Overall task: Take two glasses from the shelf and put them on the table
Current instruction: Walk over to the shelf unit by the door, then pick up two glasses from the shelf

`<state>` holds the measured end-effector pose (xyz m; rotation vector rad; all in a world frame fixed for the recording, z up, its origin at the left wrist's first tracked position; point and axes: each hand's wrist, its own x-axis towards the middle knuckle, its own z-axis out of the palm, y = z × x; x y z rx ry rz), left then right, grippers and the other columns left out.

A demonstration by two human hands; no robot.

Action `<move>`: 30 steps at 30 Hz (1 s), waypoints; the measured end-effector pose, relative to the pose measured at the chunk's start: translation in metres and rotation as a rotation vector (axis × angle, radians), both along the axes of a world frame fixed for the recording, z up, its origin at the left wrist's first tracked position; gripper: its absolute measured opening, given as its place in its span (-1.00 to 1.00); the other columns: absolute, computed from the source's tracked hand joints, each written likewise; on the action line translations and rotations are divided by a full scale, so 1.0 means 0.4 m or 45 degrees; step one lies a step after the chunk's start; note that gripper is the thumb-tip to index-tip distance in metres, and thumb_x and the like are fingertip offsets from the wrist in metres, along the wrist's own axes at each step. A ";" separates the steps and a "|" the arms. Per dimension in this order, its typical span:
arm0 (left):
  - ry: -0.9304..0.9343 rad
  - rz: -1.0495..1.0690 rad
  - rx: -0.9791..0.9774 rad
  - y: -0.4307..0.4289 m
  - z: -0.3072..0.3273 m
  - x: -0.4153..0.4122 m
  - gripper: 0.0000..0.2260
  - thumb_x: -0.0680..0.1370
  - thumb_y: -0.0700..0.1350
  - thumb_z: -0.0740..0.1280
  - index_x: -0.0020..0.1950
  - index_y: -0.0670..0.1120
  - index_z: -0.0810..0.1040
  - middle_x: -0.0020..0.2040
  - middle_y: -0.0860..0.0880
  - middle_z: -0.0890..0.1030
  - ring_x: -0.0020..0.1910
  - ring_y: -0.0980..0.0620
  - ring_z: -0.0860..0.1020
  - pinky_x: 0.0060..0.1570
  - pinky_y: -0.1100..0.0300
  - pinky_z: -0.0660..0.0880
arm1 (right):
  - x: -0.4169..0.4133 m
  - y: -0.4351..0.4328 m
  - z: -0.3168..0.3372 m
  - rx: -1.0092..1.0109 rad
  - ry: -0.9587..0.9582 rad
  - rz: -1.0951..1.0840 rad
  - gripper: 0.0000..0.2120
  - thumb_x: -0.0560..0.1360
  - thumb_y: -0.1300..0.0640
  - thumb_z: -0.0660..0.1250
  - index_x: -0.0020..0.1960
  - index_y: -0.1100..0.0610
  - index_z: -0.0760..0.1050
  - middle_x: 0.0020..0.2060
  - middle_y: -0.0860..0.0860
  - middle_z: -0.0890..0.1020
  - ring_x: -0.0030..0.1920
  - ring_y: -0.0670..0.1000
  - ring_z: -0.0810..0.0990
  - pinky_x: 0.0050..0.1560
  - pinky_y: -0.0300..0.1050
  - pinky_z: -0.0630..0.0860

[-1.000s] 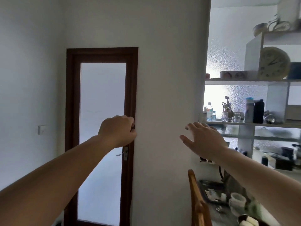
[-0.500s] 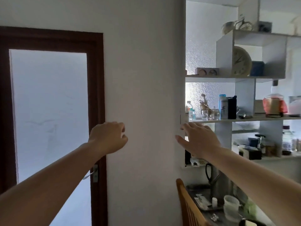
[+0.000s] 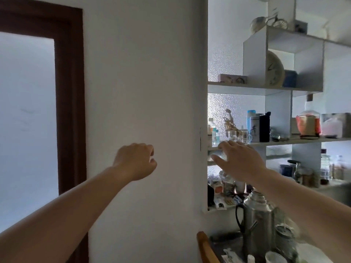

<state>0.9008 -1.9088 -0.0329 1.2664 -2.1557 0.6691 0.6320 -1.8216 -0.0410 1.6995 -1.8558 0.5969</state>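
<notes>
Two clear glasses stand side by side on the middle board of the white shelf (image 3: 303,140): one glass (image 3: 232,135) to the left, the other glass (image 3: 245,135) to its right, in front of a frosted window. My right hand (image 3: 240,160) is stretched out just below and in front of them, fingers spread, holding nothing. My left hand (image 3: 135,162) hovers in front of the white wall, fingers loosely curled, empty. The table (image 3: 228,247) shows at the bottom right, cluttered.
A steel thermos jug (image 3: 256,223) and small cups stand on the table below my right arm. A wooden chair back (image 3: 206,247) rises at the bottom. Bottles, tins, a clock (image 3: 274,69) and jars crowd the shelf boards. A brown-framed door (image 3: 70,111) is at the left.
The view has swung right and closer to the shelf. My right hand has advanced toward the glasses on the middle board; my left hand stays curled beside it.
</notes>
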 end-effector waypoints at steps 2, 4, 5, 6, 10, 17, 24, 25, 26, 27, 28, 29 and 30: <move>-0.020 -0.033 -0.012 -0.078 0.001 -0.054 -0.71 0.48 0.08 0.20 0.11 0.01 0.53 0.05 0.01 0.63 0.03 -0.05 0.56 -0.07 0.08 0.45 | -0.040 -0.061 0.011 -0.021 0.012 -0.025 -0.53 0.49 -0.25 0.06 0.21 0.05 0.39 0.12 0.01 0.57 0.14 0.07 0.50 0.17 0.06 0.38; -0.003 -0.089 -0.015 -0.151 0.000 -0.112 -0.71 0.48 0.08 0.19 0.11 0.01 0.53 0.04 0.01 0.62 0.01 -0.04 0.56 -0.10 0.09 0.44 | -0.084 -0.114 0.019 -0.038 0.036 -0.067 -0.52 0.50 -0.26 0.06 0.22 0.06 0.39 0.15 0.02 0.57 0.16 0.08 0.51 0.19 0.06 0.38; 0.018 -0.125 -0.012 -0.185 0.000 -0.143 -0.71 0.48 0.07 0.19 0.11 0.01 0.53 0.04 0.02 0.62 0.00 -0.03 0.56 -0.12 0.10 0.43 | -0.106 -0.137 0.019 -0.041 0.046 -0.090 -0.51 0.50 -0.26 0.06 0.22 0.06 0.39 0.16 0.02 0.57 0.16 0.08 0.51 0.20 0.07 0.38; 0.037 -0.158 -0.006 -0.216 0.000 -0.173 -0.71 0.48 0.07 0.19 0.12 0.01 0.52 0.04 0.02 0.62 0.00 -0.03 0.56 -0.14 0.11 0.42 | -0.127 -0.158 0.018 -0.041 0.048 -0.108 -0.51 0.50 -0.26 0.07 0.22 0.06 0.39 0.16 0.02 0.57 0.16 0.08 0.51 0.21 0.07 0.38; 0.035 -0.271 0.020 -0.314 -0.013 -0.290 -0.70 0.48 0.08 0.19 0.13 0.01 0.52 0.04 0.02 0.62 0.00 -0.03 0.55 -0.17 0.11 0.40 | -0.206 -0.214 0.000 0.005 0.029 -0.161 -0.51 0.50 -0.25 0.08 0.24 0.08 0.38 0.20 0.06 0.55 0.18 0.08 0.50 0.25 0.09 0.40; 0.103 -0.457 0.058 -0.436 -0.027 -0.492 -0.76 0.46 0.03 0.21 0.02 -0.02 0.56 -0.05 0.01 0.63 -0.08 -0.04 0.56 -0.19 0.14 0.38 | -0.344 -0.260 -0.034 0.002 -0.004 -0.289 -0.48 0.49 -0.24 0.12 0.25 0.11 0.40 0.20 0.07 0.56 0.17 0.09 0.51 0.22 0.06 0.37; 0.112 -0.668 0.058 -0.552 -0.037 -0.689 -0.76 0.48 0.02 0.22 0.04 -0.04 0.56 -0.05 -0.02 0.63 -0.18 -0.01 0.53 -0.24 0.17 0.35 | -0.484 -0.330 -0.050 0.018 0.033 -0.461 -0.49 0.49 -0.26 0.07 0.22 0.09 0.41 0.13 0.04 0.59 0.11 0.04 0.52 0.13 0.00 0.41; 0.106 -0.690 0.060 -0.575 -0.035 -0.716 -0.76 0.48 0.02 0.22 0.05 -0.05 0.56 -0.04 -0.03 0.63 -0.17 -0.01 0.54 -0.23 0.16 0.36 | -0.502 -0.344 -0.045 0.014 0.038 -0.474 -0.49 0.49 -0.25 0.06 0.22 0.09 0.41 0.14 0.05 0.59 0.12 0.04 0.52 0.12 0.01 0.41; 0.096 -0.708 0.066 -0.599 -0.031 -0.744 -0.75 0.49 0.02 0.21 0.06 -0.05 0.55 -0.02 -0.03 0.63 -0.15 -0.02 0.55 -0.22 0.16 0.38 | -0.521 -0.360 -0.038 0.013 0.039 -0.489 -0.49 0.49 -0.25 0.06 0.22 0.09 0.41 0.14 0.05 0.59 0.13 0.05 0.52 0.13 0.01 0.42; 0.087 -0.721 0.075 -0.623 -0.025 -0.771 -0.75 0.49 0.02 0.21 0.07 -0.05 0.54 0.00 -0.02 0.62 -0.13 -0.02 0.56 -0.21 0.15 0.40 | -0.540 -0.378 -0.029 0.012 0.037 -0.507 -0.50 0.49 -0.24 0.07 0.22 0.09 0.41 0.14 0.05 0.59 0.12 0.05 0.52 0.13 0.01 0.42; 0.086 -0.735 0.080 -0.647 -0.020 -0.798 -0.75 0.49 0.03 0.21 0.07 -0.05 0.54 0.01 -0.02 0.61 -0.10 -0.02 0.56 -0.19 0.15 0.42 | -0.559 -0.396 -0.019 0.003 0.037 -0.524 -0.52 0.49 -0.24 0.08 0.20 0.08 0.42 0.12 0.05 0.59 0.10 0.05 0.53 0.12 0.01 0.42; 0.088 -0.755 0.082 -0.675 -0.012 -0.829 -0.75 0.49 0.04 0.22 0.07 -0.04 0.53 0.02 -0.01 0.61 -0.08 -0.02 0.56 -0.17 0.14 0.44 | -0.581 -0.417 -0.007 -0.013 0.038 -0.542 -0.53 0.49 -0.23 0.09 0.19 0.08 0.42 0.10 0.05 0.60 0.08 0.05 0.53 0.11 0.01 0.42; 0.093 -0.774 0.085 -0.695 -0.004 -0.853 -0.75 0.49 0.05 0.23 0.07 -0.04 0.53 0.02 -0.01 0.61 -0.08 -0.02 0.56 -0.15 0.13 0.45 | -0.597 -0.433 0.005 -0.028 0.034 -0.551 -0.54 0.49 -0.22 0.10 0.19 0.08 0.43 0.08 0.05 0.61 0.06 0.06 0.53 0.10 0.00 0.42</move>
